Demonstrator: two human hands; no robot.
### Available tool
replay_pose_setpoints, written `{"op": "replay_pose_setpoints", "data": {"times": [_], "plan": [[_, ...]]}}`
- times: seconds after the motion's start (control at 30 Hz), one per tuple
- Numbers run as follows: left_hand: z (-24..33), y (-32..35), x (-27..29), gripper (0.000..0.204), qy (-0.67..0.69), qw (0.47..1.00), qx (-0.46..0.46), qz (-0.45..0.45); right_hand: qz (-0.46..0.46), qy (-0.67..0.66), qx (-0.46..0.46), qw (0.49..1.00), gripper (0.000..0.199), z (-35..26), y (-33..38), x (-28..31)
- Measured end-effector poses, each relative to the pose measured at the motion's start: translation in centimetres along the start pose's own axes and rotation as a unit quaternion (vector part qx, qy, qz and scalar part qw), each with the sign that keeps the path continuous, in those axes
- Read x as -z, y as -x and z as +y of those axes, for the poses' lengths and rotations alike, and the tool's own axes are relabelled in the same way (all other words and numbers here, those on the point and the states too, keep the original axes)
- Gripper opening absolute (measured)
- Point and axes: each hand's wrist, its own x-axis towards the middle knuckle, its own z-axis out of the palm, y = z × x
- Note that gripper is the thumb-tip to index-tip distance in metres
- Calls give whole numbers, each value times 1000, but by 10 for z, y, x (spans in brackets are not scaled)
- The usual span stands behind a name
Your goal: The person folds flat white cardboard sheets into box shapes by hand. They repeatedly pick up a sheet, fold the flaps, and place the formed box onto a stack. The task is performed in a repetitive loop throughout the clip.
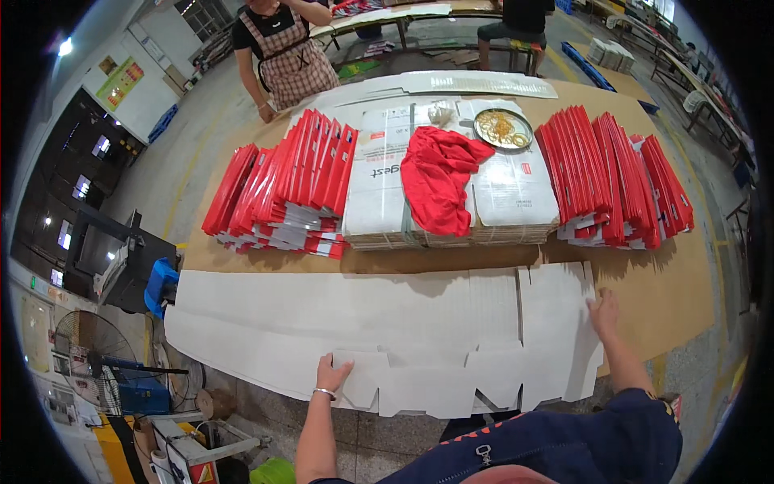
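A large white cardboard sheet (pixel 435 310), flat with slots and cut flaps, lies across the near side of the table and juts past its front edge. My left hand (pixel 330 376), a bracelet at its wrist, rests on the sheet's near part with thumb and fingers apart. At the sheet's right edge, my right hand (pixel 603 315) grips the border; some of its fingers are hidden. Beyond the sheet sits a strapped stack of white cartons (pixel 375 185), with a crumpled red cloth (pixel 439 177) draped on top. A round tray (pixel 484 121) of rubber bands stands beside the cloth.
Red-and-white packets are piled in a left stack (pixel 310 169) and a right stack (pixel 576 161). Brown board (pixel 661 282) covers the table. A person in a checked apron (pixel 294 64) stands at the far left. A fan (pixel 93 363) and a cart (pixel 197 440) stand at left.
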Motion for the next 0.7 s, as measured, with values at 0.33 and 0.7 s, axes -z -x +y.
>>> {"op": "replay_pose_setpoints", "data": {"times": [0.33,0.7], "plan": [[-68,12,22,48,581,789,24,-197,-303,61,517,798,70,-150,114,8],[-38,50,-32,54,607,784,62,-115,-291,104,601,737,67,-130,118,-30]]}}
